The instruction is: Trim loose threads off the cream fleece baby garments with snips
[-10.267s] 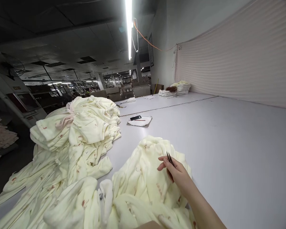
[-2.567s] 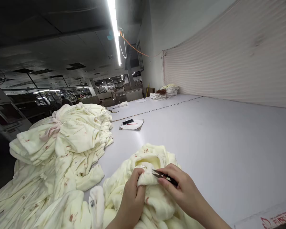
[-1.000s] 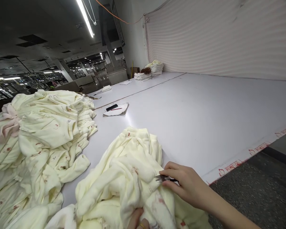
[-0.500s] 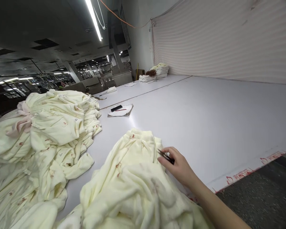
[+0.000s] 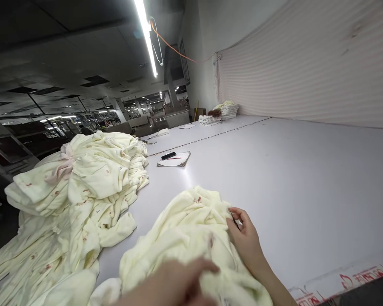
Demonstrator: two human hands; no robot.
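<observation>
A pale yellow fleece garment point(image 5: 172, 238) with small reddish prints lies bunched on the table in front of me. At its right edge, my right hand point(image 5: 246, 238) is closed around dark thread snips point(image 5: 235, 220), their tip close to the cloth. My left hand point(image 5: 178, 280) reaches in from the bottom over the near part of the garment. Motion smears its fingers, so its grip does not show. Left of this garment rises a large heap of similar pale yellow garments point(image 5: 95, 170), with a pink piece point(image 5: 62, 165) among them.
A white table point(image 5: 293, 182) stretches away to the right. On it lie a paper pad point(image 5: 178, 160) with a black object and a red pen. Folded stacks point(image 5: 228, 110) stand at the far end. A striped cloth point(image 5: 300, 76) hangs along the wall.
My left hand has come into view over the garment. The garment's top, with its gathered waistband showing before, is now more folded over. My view has shifted up and left.
</observation>
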